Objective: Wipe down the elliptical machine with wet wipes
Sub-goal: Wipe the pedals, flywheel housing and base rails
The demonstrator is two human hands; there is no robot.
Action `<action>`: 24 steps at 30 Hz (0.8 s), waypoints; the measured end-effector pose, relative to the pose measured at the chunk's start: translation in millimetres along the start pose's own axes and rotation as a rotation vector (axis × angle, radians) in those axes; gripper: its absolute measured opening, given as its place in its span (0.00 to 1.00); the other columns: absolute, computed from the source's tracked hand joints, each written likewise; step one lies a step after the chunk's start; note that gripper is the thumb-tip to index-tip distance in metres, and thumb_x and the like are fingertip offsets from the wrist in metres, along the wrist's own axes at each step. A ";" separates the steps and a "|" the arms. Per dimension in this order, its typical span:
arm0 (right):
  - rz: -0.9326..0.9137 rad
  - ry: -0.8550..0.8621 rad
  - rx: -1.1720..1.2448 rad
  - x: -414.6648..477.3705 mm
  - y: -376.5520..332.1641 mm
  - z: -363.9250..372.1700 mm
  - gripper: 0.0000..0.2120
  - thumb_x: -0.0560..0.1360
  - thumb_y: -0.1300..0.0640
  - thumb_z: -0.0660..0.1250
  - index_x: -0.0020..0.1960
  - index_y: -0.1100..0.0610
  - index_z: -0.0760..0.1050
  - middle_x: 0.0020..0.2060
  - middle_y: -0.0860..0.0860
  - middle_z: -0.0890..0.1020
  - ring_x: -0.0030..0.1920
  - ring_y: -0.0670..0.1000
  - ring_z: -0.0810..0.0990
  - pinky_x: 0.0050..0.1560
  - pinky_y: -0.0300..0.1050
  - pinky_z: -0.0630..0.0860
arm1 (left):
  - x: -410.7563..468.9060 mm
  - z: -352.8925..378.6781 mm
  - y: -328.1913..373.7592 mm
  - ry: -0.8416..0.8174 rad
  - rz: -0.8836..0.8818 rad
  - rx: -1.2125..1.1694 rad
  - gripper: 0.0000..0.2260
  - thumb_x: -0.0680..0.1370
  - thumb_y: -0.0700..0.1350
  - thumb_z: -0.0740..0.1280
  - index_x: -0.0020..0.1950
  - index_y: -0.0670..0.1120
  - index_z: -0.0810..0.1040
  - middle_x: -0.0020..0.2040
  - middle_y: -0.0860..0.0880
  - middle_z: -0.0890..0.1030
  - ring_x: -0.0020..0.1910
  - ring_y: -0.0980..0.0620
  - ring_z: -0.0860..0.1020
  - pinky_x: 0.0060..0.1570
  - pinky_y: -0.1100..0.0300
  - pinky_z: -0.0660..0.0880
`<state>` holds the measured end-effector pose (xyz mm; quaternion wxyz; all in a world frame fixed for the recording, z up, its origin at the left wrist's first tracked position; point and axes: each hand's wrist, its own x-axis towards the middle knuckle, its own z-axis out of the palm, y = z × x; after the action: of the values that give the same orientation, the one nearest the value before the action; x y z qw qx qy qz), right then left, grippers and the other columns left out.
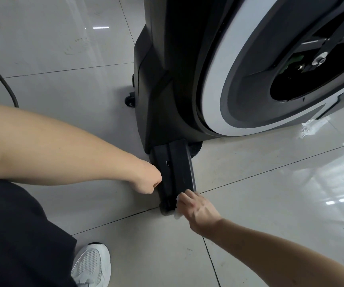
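White, soft and limp, the wet wipe [177, 214] is being gripped by the right hand [198, 208] against the end of the elliptical machine [167, 69], on its stiff, likely heavy base bar [177, 168], while the left hand [146, 180] is resting fisted, apparently empty, alongside.

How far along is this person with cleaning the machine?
Done: hard to judge; the wheel housing shows no visible smears. In hand: the right hand presses a white wipe on the end of the black base bar, left hand curled beside it. Left: possibly the bar's length up to the housing; unclear.
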<state>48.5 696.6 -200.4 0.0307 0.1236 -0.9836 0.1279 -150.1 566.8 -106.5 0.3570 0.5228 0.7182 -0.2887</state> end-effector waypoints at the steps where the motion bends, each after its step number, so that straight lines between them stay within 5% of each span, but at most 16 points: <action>1: 0.017 -0.002 -0.008 -4.5 6.3 -2.9 0.16 0.60 0.71 0.69 0.43 0.54 0.76 0.45 0.51 0.76 0.42 0.54 0.74 0.37 0.46 0.73 | 0.8 -1.0 0.6 0.003 0.006 -0.005 0.13 0.81 0.43 0.58 0.60 0.44 0.78 0.57 0.45 0.81 0.50 0.43 0.78 0.36 0.56 0.69; 5: 0.201 0.031 0.003 -23.9 34.3 -8.3 0.15 0.61 0.70 0.66 0.41 0.52 0.77 0.45 0.47 0.72 0.42 0.53 0.74 0.38 0.44 0.72 | 3.5 -3.7 4.4 0.009 0.035 -0.003 0.13 0.81 0.44 0.58 0.61 0.45 0.78 0.57 0.46 0.81 0.54 0.43 0.80 0.41 0.55 0.70; 8: 0.408 0.101 0.081 -12.7 52.5 -18.9 0.08 0.70 0.66 0.70 0.42 0.55 0.76 0.43 0.49 0.72 0.43 0.56 0.76 0.35 0.48 0.74 | 5.0 -0.7 1.9 0.016 0.028 0.001 0.14 0.80 0.43 0.58 0.60 0.42 0.79 0.56 0.44 0.82 0.47 0.44 0.78 0.36 0.55 0.69; 14: 0.323 -0.037 0.287 28.2 24.2 -14.2 0.04 0.77 0.61 0.65 0.45 0.57 0.78 0.45 0.52 0.75 0.48 0.56 0.77 0.43 0.48 0.76 | 2.3 3.7 -3.4 0.017 0.020 0.019 0.14 0.80 0.44 0.58 0.60 0.43 0.79 0.56 0.44 0.82 0.52 0.42 0.81 0.38 0.56 0.71; 19: 0.518 0.085 0.348 77.8 51.0 -17.8 0.03 0.77 0.65 0.69 0.46 0.62 0.81 0.44 0.55 0.76 0.47 0.58 0.77 0.43 0.42 0.66 | -1.8 9.0 -12.5 0.012 -0.009 -0.005 0.13 0.80 0.43 0.58 0.60 0.44 0.78 0.57 0.45 0.81 0.54 0.42 0.80 0.43 0.53 0.73; 24: 0.572 0.202 0.242 112.1 58.9 -14.2 0.04 0.74 0.71 0.66 0.43 0.64 0.78 0.43 0.59 0.75 0.44 0.58 0.71 0.46 0.53 0.73 | -1.9 12.3 -18.8 -0.002 -0.034 0.011 0.13 0.80 0.43 0.59 0.60 0.44 0.79 0.58 0.45 0.81 0.54 0.42 0.80 0.42 0.54 0.71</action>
<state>-74.4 729.1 -190.7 0.0763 -0.1681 -0.9481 0.2588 -165.1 550.7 -111.3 0.3498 0.5123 0.7250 -0.2993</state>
